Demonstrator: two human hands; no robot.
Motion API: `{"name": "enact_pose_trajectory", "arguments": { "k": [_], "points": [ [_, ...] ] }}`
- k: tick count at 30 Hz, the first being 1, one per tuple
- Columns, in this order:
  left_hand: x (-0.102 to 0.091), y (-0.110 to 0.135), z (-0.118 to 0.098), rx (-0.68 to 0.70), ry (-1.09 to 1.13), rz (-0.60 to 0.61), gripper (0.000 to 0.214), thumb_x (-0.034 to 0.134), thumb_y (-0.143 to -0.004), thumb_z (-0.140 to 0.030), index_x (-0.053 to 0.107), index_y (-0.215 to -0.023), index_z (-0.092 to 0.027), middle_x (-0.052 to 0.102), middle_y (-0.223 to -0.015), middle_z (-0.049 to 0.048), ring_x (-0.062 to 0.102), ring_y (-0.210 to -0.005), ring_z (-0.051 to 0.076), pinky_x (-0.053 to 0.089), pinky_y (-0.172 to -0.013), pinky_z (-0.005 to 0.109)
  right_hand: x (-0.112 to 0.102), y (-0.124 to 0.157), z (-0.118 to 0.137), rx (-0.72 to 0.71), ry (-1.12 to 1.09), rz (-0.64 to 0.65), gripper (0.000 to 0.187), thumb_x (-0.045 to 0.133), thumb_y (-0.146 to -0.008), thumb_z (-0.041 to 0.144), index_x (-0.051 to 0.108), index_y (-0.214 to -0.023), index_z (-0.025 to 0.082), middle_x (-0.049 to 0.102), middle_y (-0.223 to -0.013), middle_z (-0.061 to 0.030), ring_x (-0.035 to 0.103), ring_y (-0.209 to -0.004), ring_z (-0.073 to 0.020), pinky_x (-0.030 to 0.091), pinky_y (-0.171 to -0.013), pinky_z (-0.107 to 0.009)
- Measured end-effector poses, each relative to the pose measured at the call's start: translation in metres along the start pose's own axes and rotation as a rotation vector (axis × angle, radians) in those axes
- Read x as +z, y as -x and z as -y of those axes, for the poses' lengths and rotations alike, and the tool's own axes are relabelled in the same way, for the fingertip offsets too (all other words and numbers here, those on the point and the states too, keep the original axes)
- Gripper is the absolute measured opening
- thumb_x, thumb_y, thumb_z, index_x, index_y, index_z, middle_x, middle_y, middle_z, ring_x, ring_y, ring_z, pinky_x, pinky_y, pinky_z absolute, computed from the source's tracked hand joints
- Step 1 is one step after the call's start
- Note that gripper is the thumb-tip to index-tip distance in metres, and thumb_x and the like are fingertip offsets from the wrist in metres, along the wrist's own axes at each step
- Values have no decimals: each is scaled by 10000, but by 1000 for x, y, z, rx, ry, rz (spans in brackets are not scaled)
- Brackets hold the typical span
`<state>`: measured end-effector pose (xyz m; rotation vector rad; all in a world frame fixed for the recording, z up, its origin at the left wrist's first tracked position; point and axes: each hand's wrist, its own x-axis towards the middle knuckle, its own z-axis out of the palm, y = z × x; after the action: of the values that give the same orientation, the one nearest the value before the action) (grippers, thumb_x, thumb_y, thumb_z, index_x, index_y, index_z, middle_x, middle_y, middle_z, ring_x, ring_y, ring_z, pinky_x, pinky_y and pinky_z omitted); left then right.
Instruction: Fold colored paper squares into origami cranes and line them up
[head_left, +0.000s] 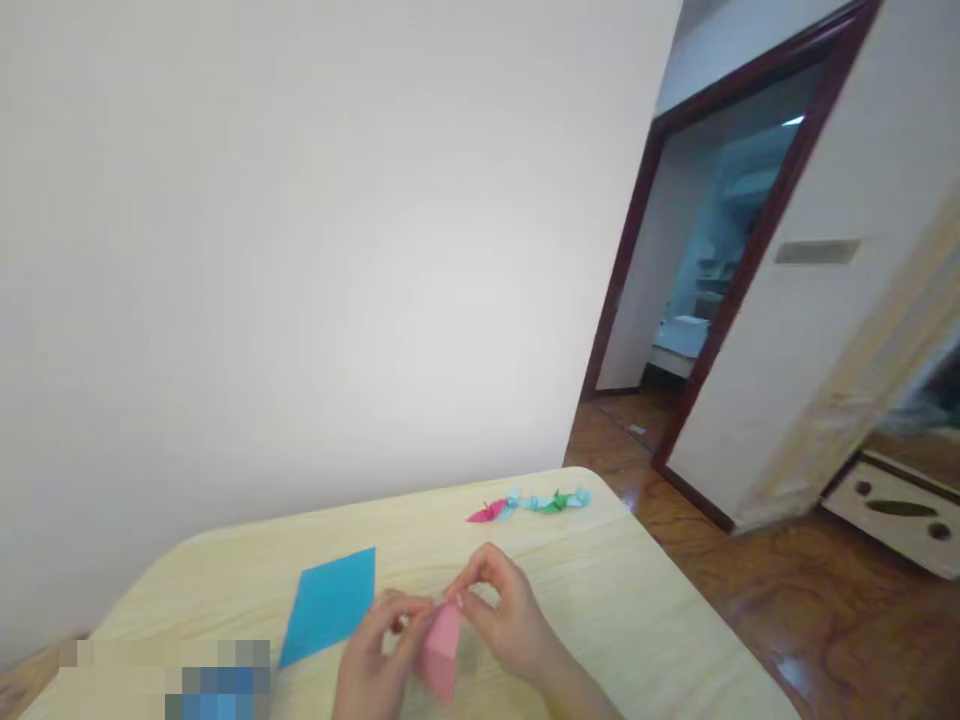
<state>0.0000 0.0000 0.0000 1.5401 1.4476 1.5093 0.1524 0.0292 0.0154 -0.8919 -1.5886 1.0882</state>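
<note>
A folded piece of pink paper is held up over the table between my two hands. My left hand pinches its upper left edge between thumb and fingers. At the top corner on the other side, the thumb and forefinger of my right hand are closed on the same paper. Creases run down the pink paper, and its lower end hangs free. Left of my hands a flat blue sheet of paper lies on the table.
Small folded paper cranes lie in a row near the far edge of the pale wooden table: a red one, a green one and several light blue ones. A white wall rises behind. To the right is an open doorway.
</note>
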Motion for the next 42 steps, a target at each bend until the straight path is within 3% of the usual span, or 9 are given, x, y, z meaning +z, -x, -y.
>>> {"name": "enact_pose_trajectory", "arguments": {
  "k": [7,12,16,19,22,28,35,37,42],
  "points": [
    [2,-5,16,-121,78,-104,323,666,-592,-537,696,-605,-216,661,-669,23,607,-681,203,483,-562,258,-9,-6,-28,25,-108,-210,143,537,-814,306,492,-885,190,636,-795,-36,605,-774,-172,445,-729,-295],
    [-1,-7,23,-155,119,-124,329,676,-587,-524,702,-634,-199,656,-685,27,601,-711,203,489,-647,280,3,2,-12,44,71,130,175,669,-710,316,634,-769,155,647,-720,-24,583,-677,-153,439,-640,-241],
    [3,-6,21,-221,178,-108,385,687,-577,-518,676,-754,-177,612,-633,-7,557,-530,137,454,-471,229,12,4,-6,51,133,157,145,597,-758,264,674,-727,145,652,-675,-14,573,-639,-135,428,-608,-218],
    [9,-4,22,-270,289,-178,477,734,-529,-489,589,-876,-195,555,-626,-60,501,-420,87,382,-346,182,13,2,-13,89,123,145,197,540,-784,237,670,-676,136,633,-630,-3,548,-592,-120,409,-564,-204],
    [11,-2,25,-220,337,-226,425,766,-515,-429,530,-798,-218,566,-639,-60,576,-518,116,469,-428,195,11,-1,-19,122,50,128,178,553,-775,247,680,-722,134,647,-665,-5,554,-609,-125,412,-565,-204],
    [11,0,25,-4,103,-101,257,667,-659,-426,667,-819,-225,611,-848,33,619,-720,187,558,-535,278,9,-3,-21,119,-119,116,154,588,-769,245,693,-810,140,693,-770,-48,611,-716,-171,459,-657,-259],
    [10,4,21,282,-102,-265,160,653,-703,-356,679,-814,-244,602,-848,43,596,-716,182,527,-466,243,12,-2,-19,111,-176,93,201,640,-742,323,694,-826,148,697,-794,-72,628,-749,-201,482,-679,-301],
    [9,5,23,296,-127,-258,155,644,-713,-355,685,-817,-249,602,-829,39,593,-689,171,520,-456,234,12,-2,-20,130,-156,76,239,641,-739,360,687,-823,141,691,-771,-69,624,-723,-197,476,-662,-298],
    [10,6,31,196,-136,-77,205,610,-742,-388,701,-889,-278,627,-869,46,613,-751,183,523,-454,211,9,-1,-22,128,-128,129,324,571,-782,436,651,-855,132,647,-733,-44,580,-656,-155,445,-600,-256]
  ]
}}
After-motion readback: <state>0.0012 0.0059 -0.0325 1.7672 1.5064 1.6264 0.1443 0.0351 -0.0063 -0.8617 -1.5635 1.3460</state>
